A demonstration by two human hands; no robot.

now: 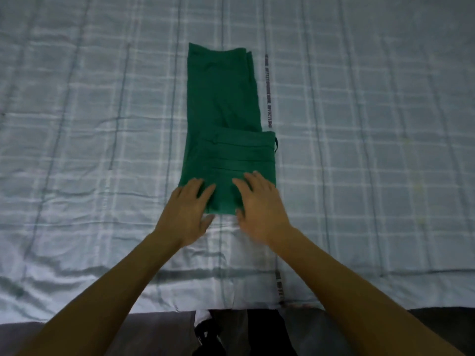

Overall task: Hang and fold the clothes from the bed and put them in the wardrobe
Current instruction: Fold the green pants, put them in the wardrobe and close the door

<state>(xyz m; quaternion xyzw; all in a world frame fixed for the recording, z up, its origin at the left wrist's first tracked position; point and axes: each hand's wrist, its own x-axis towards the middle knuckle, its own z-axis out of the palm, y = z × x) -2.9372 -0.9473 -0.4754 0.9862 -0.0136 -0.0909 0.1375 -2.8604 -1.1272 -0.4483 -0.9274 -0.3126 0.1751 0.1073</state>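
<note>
A pair of dark green trousers point(223, 109) lies folded lengthwise on the bed, running away from me, with its near part doubled over so the waistband and a belt loop show. My left hand point(189, 211) rests flat on the near left corner of the fold, fingers spread. Over the near right corner lies my right hand point(259, 204), also flat with fingers apart. Neither hand grips the cloth.
The bed is covered by a pale blue checked sheet point(359, 150) with a printed dark stripe point(269, 91) just right of the trousers. The bed's near edge runs across the bottom, with dark floor and my legs point(246, 332) below it.
</note>
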